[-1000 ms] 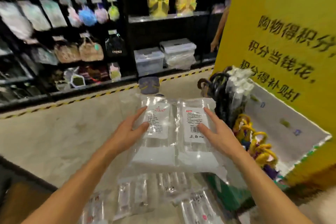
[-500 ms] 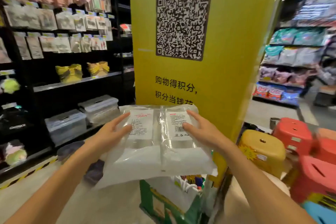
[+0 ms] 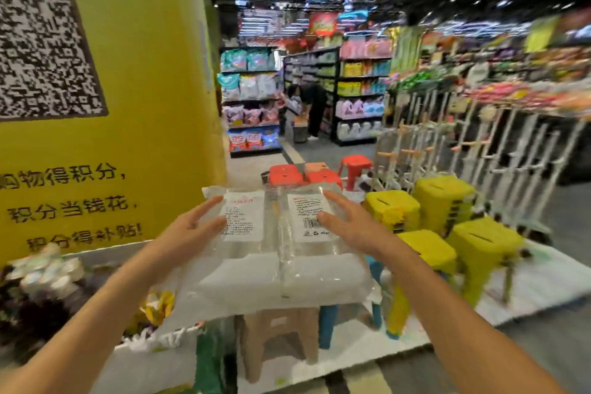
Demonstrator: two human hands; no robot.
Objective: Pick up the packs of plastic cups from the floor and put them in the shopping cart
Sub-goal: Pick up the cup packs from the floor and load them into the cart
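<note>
Two clear packs of plastic cups lie side by side in the air at chest height, the left pack (image 3: 243,272) and the right pack (image 3: 323,272), each with a white label. My left hand (image 3: 188,233) holds the left pack's edge, thumb and forefinger on top. My right hand (image 3: 355,230) holds the right pack's edge the same way. The other fingers are hidden under the packs. No shopping cart is in view.
A yellow pillar (image 3: 128,73) with a QR code stands close on the left. Below and to the right, yellow stools (image 3: 479,243), red stools (image 3: 284,174) and a beige stool (image 3: 278,339) stand on a white platform (image 3: 543,285). White racks (image 3: 479,144) line the right. A person (image 3: 315,109) stands far down the aisle.
The view has swung right, from the black shelves past the pillar to the aisle and stools. Both hands keep the same hold on the two packs, which stay level in front of me.
</note>
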